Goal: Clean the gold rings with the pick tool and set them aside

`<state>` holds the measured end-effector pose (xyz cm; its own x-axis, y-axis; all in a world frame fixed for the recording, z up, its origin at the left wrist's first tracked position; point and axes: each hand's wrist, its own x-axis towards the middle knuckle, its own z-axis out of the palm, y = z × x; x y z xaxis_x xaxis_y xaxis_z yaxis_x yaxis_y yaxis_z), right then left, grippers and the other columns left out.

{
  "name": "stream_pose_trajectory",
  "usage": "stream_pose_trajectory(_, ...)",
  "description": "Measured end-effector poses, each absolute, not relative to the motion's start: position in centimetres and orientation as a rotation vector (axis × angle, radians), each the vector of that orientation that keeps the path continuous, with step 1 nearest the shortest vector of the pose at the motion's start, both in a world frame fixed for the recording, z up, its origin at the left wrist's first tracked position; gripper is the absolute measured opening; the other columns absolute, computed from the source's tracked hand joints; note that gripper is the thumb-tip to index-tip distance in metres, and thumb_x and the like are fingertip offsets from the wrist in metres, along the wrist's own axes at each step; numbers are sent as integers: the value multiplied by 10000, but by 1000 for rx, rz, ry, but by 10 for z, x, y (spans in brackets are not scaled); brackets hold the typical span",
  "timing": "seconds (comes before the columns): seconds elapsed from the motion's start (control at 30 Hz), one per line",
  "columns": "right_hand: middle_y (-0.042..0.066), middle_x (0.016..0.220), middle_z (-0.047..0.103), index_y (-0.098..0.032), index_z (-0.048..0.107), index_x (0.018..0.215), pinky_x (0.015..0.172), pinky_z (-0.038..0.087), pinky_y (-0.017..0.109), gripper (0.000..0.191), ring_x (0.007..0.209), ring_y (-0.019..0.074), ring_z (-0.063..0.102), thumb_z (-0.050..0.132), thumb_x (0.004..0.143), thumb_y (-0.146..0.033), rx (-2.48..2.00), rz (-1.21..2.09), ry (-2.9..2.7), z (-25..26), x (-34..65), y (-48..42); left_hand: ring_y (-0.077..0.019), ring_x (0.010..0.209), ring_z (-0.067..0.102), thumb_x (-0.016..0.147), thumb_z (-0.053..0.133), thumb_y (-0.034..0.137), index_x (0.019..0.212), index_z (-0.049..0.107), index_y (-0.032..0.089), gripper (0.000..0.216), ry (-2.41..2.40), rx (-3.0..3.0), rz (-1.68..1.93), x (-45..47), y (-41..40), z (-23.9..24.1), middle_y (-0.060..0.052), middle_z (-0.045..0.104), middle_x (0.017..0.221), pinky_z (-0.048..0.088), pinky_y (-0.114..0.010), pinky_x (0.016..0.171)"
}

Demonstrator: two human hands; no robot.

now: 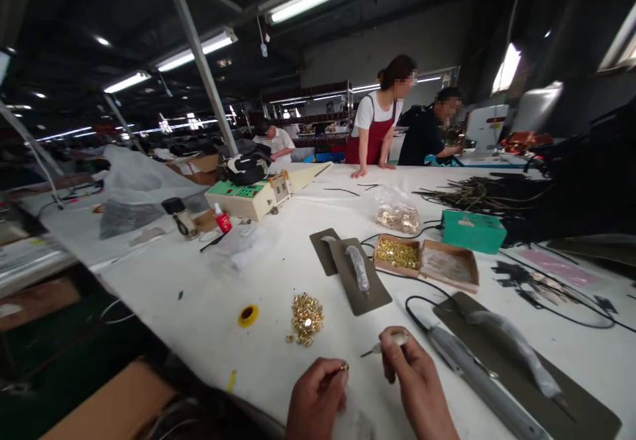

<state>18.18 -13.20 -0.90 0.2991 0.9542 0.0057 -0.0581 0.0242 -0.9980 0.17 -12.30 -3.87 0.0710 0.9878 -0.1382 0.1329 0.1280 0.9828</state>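
Note:
In the lower middle of the head view, my left hand point(318, 397) pinches a small gold metal fitting point(344, 366) between thumb and fingertips. To its right, my right hand point(417, 380) is closed around a small tool with a pale handle point(396, 339); its thin metal tip points left, apart from the fitting. Beyond my left hand lies a loose pile of gold fittings point(307, 319). A grey pen-shaped electric screwdriver point(479, 377) rests right of my right hand. Beside it is a dark flat panel point(571, 374) with a plastic-wrapped handle.
Two more dark panels point(375, 297) overlap ahead. Cardboard boxes point(450, 268), one with gold pieces, stand beside a green power box point(474, 231) with black cables. A yellow ring-shaped roll point(248, 315) lies left. Across the white table point(213, 334), a person in a red apron point(375, 125) leans on it.

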Motion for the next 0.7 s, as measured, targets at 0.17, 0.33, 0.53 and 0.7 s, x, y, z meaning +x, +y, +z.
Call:
stream_pose_trajectory(0.17, -15, 621, 484, -222, 559, 716, 625, 371, 291, 479, 643, 183, 458, 553, 932, -649, -1326, 1029, -1004, -16, 194, -132, -216, 878, 669, 907, 609, 490, 969, 774, 222, 320, 1489, 1594, 1016, -37, -122, -19, -66, 744, 961, 508, -295, 742)
stream_pose_trajectory(0.33, -9, 631, 473, -222, 505, 656, 651, 349, 307, 501, 668, 187, 448, 556, 947, -627, -1339, 1032, -1018, -24, 193, -133, -238, 944, 677, 928, 553, 437, 944, 781, 231, 307, 1813, 1796, 913, -111, -109, -14, -62, 750, 974, 505, -336, 826)
stream_pose_trajectory(0.53, -20, 622, 471, -221, 508, 685, 642, 337, 303, 479, 643, 176, 436, 555, 955, -614, -1328, 1092, -1030, -21, 189, -133, -212, 974, 676, 925, 521, 340, 897, 779, 226, 282, 2019, 1897, 554, -159, -85, -12, -38, 742, 967, 473, -317, 890)
stream_pose_trajectory(0.7, -25, 606, 476, -217, 534, 721, 615, 338, 295, 470, 618, 169, 434, 587, 924, -638, -1329, 1088, -993, -20, 189, -130, -214, 903, 676, 904, 553, 373, 1024, 738, 205, 277, 2117, 1873, 528, -160, -76, -8, -36, 711, 958, 486, -317, 814)
